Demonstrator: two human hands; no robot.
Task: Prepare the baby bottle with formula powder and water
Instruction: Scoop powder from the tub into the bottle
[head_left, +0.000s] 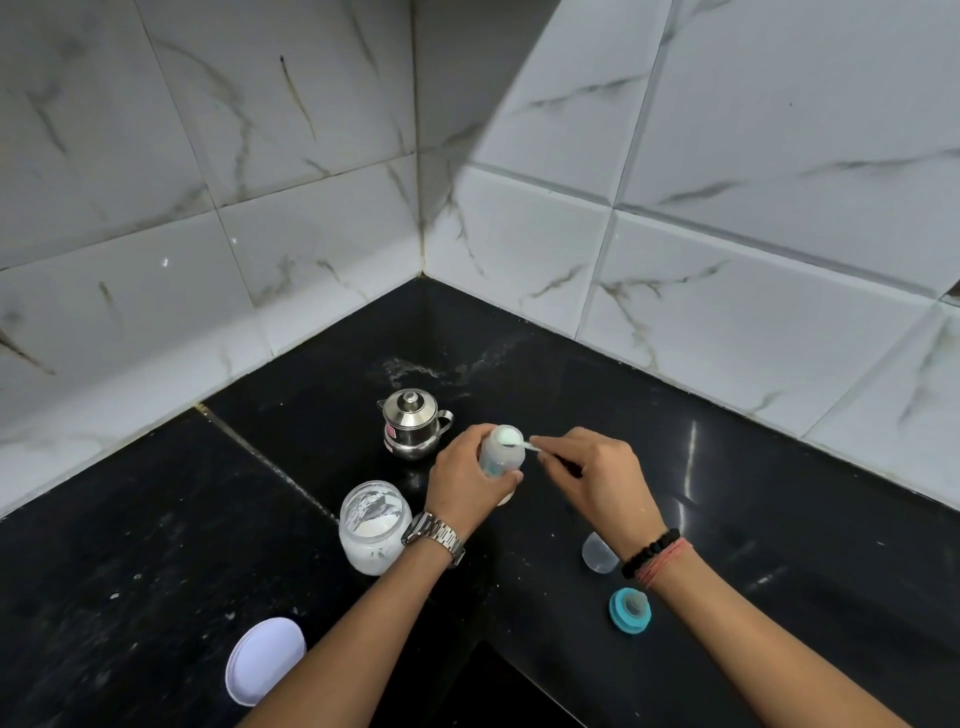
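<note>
My left hand grips a clear baby bottle upright on the black counter, its mouth uncovered. My right hand pinches a small white scoop whose bowl sits over the bottle's mouth with white powder in it. To the left stands an uncovered glass jar of formula powder. A small steel pot with a lid and spout stands behind the bottle. The teal bottle ring with its nipple and the clear cap lie on the counter near my right wrist.
The jar's white lid lies at the front left of the counter. Marble-patterned tiled walls meet in a corner behind the counter. Spilled powder dusts the counter near that corner. The counter's front edge steps inward between my forearms.
</note>
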